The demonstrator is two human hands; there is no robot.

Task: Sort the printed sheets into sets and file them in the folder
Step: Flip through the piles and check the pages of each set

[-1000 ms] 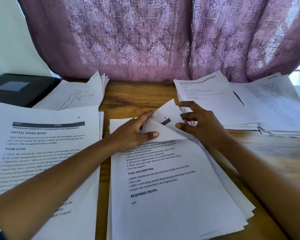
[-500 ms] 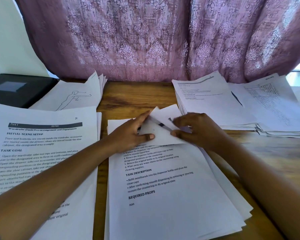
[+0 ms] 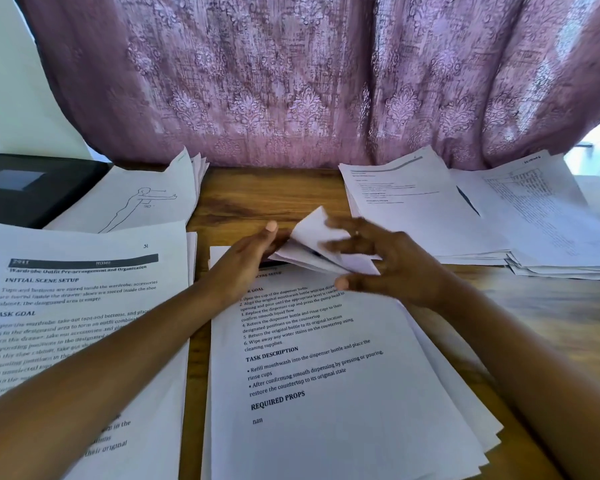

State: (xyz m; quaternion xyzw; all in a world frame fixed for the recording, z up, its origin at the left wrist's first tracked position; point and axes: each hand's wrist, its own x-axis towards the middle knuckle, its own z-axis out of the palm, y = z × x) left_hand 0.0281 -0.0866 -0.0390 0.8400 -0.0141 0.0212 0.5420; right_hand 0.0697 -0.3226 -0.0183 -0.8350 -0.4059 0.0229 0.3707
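A centre stack of printed sheets [image 3: 326, 393] lies on the wooden table [image 3: 267, 195] in front of me. Its top right corners [image 3: 312, 237] are bent up and fanned. My left hand [image 3: 246, 265] holds those corners from the left, index finger straight, thumb hidden behind the paper. On the corners' right side my right hand [image 3: 381, 265] hovers blurred with fingers spread, thumb just under the lowest lifted corner. The black folder [image 3: 32, 185] lies closed at the far left.
A sorted pile headed "Wardrobe Outfit" [image 3: 84, 306] lies left of the centre stack, and a pile topped by a figure drawing [image 3: 136, 202] behind it. Two more piles [image 3: 413, 209] [image 3: 534, 216] sit at the back right. A pink curtain [image 3: 291, 81] hangs behind the table.
My right hand has let go of its pinch on the bent corners and spread its fingers. The corners have fanned apart and stand higher. My left hand stays in place.
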